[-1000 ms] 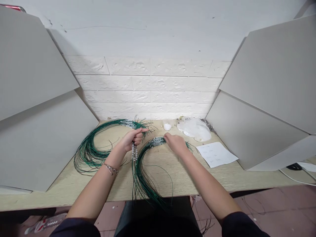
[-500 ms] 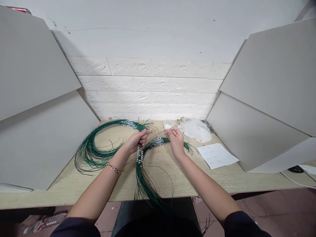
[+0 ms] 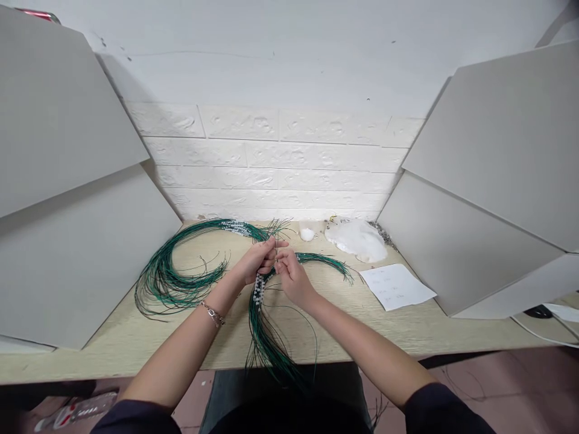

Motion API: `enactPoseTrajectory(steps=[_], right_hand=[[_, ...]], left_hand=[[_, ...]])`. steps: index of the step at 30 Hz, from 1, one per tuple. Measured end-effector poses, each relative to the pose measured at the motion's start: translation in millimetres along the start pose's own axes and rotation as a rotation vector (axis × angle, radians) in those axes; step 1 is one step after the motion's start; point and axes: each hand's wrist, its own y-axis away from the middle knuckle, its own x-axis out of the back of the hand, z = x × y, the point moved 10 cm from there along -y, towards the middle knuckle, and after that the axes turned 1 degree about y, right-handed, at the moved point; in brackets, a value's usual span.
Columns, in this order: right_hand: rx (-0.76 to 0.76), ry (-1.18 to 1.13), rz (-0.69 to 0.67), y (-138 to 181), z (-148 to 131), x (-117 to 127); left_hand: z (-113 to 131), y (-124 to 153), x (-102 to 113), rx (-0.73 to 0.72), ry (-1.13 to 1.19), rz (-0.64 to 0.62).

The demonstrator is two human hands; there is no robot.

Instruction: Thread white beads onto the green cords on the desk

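Note:
A bundle of thin green and black cords (image 3: 259, 331) hangs over the desk's front edge, with white beads (image 3: 258, 293) strung on its upper part. My left hand (image 3: 254, 263) is closed around these cords just above the beads. Close against it, my right hand (image 3: 293, 278) pinches a thin dark cord, its fingertips almost touching the left fingers. Part of the bundle curves away behind my right hand, its loose ends (image 3: 337, 265) lying on the desk. Left of the hands rests a second looped bundle of green cords (image 3: 156, 274), with white beads (image 3: 236, 227) near its far end.
Beyond my hands are a small clear container of white beads (image 3: 307, 233) and a white plastic bag (image 3: 357, 238). A handwritten paper (image 3: 398, 286) lies at right. Grey panels (image 3: 90, 253) enclose both sides of the desk; a white brick-pattern wall (image 3: 280, 157) stands behind.
My right hand has moved left and down, from the beaded strand it was drawing out to close beside my left hand. The stretched row of white beads between the hands no longer shows.

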Motion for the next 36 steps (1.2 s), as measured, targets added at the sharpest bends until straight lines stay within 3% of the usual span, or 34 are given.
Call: enactPoseTrajectory(steps=[7,12,15,19,25,30,36], right_hand=[[0.039,0.062,-0.089,3,-3,-10],[-0.192,-0.267,-0.043,3,26,-14],[-0.323,-0.406,-0.136,3,39,-27],[-0.316,-0.396,-0.361,4,26,-38],[-0.379,-0.203,-0.416,12,-1,-10],[-0.437,-0.054,-0.461,50,-15,18],[-0.640,-0.062,-0.501,132,-8,39]], left_hand=[[-4,0,0,0.010,-0.091,0.043],[18,1,14,-0.119,0.078,0.120],[36,4,27,-0.207,0.179,0.158],[60,13,48,-0.312,0.352,0.202],[72,22,83,-0.355,0.626,0.289],[71,21,101,-0.411,0.626,0.368],[68,23,116,-0.454,0.591,0.490]])
